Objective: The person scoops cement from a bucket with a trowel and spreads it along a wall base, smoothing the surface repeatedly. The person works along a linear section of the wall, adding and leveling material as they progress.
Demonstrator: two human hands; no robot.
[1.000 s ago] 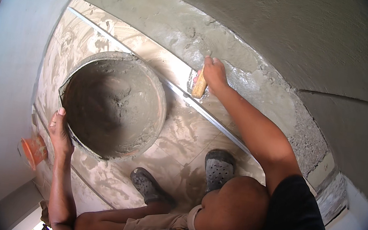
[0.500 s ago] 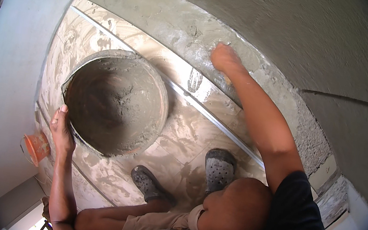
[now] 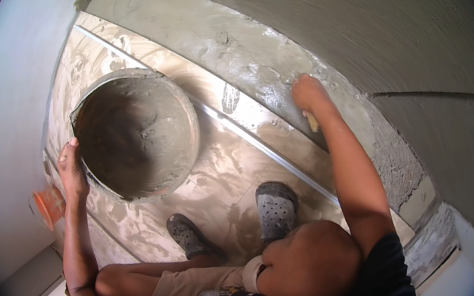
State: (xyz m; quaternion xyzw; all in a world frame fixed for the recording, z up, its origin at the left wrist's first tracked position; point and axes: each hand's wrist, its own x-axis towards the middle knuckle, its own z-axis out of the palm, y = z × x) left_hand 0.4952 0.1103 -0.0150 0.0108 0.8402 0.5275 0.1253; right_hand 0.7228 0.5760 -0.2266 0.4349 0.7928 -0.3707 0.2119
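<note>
A crouching person works wet grey mortar along the foot of a wall. The right hand (image 3: 310, 94), upper centre of the frame, is clenched around a trowel handle (image 3: 312, 122); only the pale wooden butt shows below the fist, and the blade is hidden. The fist presses against the mortar band (image 3: 216, 39), which runs from upper left to centre right. The band is glossy and wet near the hand, with rougher, crumbly lumps further right. Above it the wall (image 3: 351, 25) carries a finer, matt, combed coat crossed by thin scored lines.

The left hand (image 3: 72, 166), at centre left, grips the near rim of a round bucket (image 3: 190, 135), fingers curled over the edge. The bucket stands on the floor at left of centre; its inside is smeared with thick grey mortar, with a heap at the bottom. The floor tiles (image 3: 233, 172) are streaked with pale slurry. Two grey perforated clogs (image 3: 275, 209) stand on them at lower centre. An orange object (image 3: 49, 206) lies at lower left, just beside the left forearm.
</note>
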